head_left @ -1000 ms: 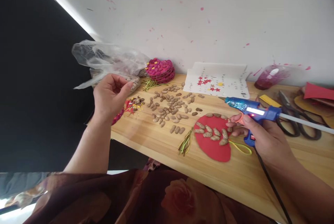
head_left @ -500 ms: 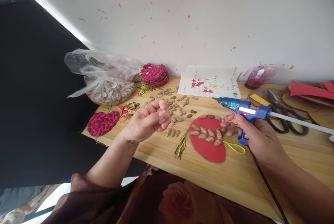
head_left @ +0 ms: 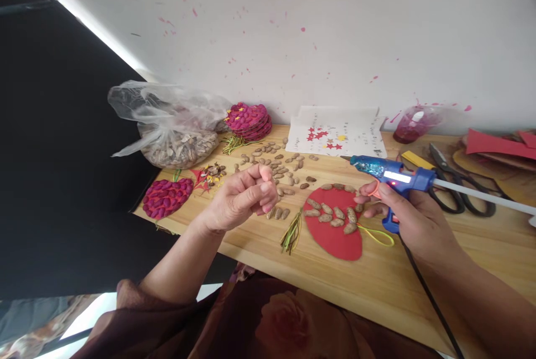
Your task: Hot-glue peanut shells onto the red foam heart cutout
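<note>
My right hand (head_left: pixel 422 225) grips a blue glue gun (head_left: pixel 391 173), with a white glue stick jutting from its back and its nozzle pointing left. Below the nozzle lies a red card cutout (head_left: pixel 335 247) bearing rows of mottled tan nut shells (head_left: pixel 337 223). A green-yellow tassel (head_left: pixel 291 231) is at its left edge and a yellow cord loop (head_left: pixel 379 236) at its right. My left hand (head_left: pixel 249 194) hovers over the loose shells (head_left: pixel 278 169), its fingers curled together; whatever they may pinch is hidden.
A tied plastic bag (head_left: pixel 180 144) of shells, a stack of purple shell-covered pieces (head_left: pixel 249 119) and a single one (head_left: pixel 167 198) are on the left. Paper with stars (head_left: pixel 355 138) lies behind. At the right are scissors (head_left: pixel 464 186), a stained cup (head_left: pixel 416 124) and red card (head_left: pixel 498 144).
My left hand has shifted slightly to the right and down, its fingers still curled. My right hand and the glue gun have stayed in place.
</note>
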